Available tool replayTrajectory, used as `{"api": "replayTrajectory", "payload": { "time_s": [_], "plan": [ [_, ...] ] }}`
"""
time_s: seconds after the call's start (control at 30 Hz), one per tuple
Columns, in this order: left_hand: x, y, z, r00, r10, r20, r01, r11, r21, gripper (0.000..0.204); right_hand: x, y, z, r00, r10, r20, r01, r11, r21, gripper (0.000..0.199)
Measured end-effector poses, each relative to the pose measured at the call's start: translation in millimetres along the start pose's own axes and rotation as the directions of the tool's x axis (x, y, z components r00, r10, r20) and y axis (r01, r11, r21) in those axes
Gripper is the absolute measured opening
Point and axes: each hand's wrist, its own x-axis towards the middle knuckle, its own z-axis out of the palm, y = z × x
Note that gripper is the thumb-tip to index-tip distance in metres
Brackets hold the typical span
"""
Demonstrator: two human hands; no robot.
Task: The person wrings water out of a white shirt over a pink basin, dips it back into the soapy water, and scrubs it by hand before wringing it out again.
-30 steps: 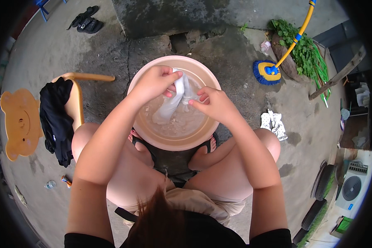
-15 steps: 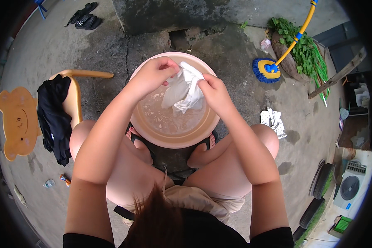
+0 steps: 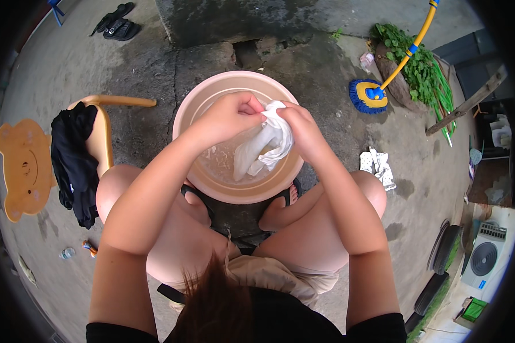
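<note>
A wet white cloth point(image 3: 273, 144), bunched and partly twisted, hangs above a peach-pink plastic basin point(image 3: 241, 195). Cloudy water point(image 3: 216, 164) with some froth lies in the basin. My left hand point(image 3: 232, 118) is closed, with thumb and fingertips pinching the upper edge of the cloth. On the other side, my right hand point(image 3: 304, 130) grips the gathered top, its thumb pressed over the fabric. Both hands are close together over the basin. The folds hide what kind of garment the cloth is.
At left stands a tan chair point(image 3: 104, 137) with a bear-shaped part and black clothing point(image 3: 77, 163) draped on it. Spotted white cloth point(image 3: 377, 168) lies on the concrete at right. Beyond it are a blue-and-yellow mop point(image 3: 368, 96) and plants. Black sandals point(image 3: 122, 30) lie far left.
My left hand has moved right and slightly down, from beside the cloth to pinching its edge. The right hand and cloth have shifted a little right and down.
</note>
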Motion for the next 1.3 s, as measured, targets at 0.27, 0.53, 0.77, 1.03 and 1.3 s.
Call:
{"api": "replayTrajectory", "payload": {
  "time_s": [0.27, 0.53, 0.77, 1.03, 1.3],
  "plan": [
    [1, 19, -14, 0.974, -0.162, -0.155, 0.102, 0.936, -0.337, 0.004, -1, 3, 1, 0.995, -0.088, 0.048, 0.1, 0.916, -0.389, 0.042],
    [-1, 19, -9, 0.968, -0.109, -0.228, 0.003, 0.907, -0.422, 0.003, 2, 2, 5, 1.0, -0.007, 0.023, 0.021, 0.703, -0.711, 0.043],
    [-10, 27, -9, 0.999, -0.04, -0.035, 0.021, 0.902, -0.432, 0.012, 2, 6, 3, 0.986, -0.158, 0.059, 0.137, 0.553, -0.822, 0.045],
    [-18, 33, -4, 0.976, 0.142, -0.164, -0.117, 0.981, 0.152, 0.017, 7, 9, 0, 0.979, -0.147, 0.143, 0.196, 0.877, -0.439, 0.049],
    [-18, 32, 4, 0.959, 0.218, -0.182, -0.154, 0.937, 0.314, 0.011, 9, 18, 22, 0.955, -0.273, 0.114, 0.278, 0.694, -0.664, 0.038]
  ]
}}
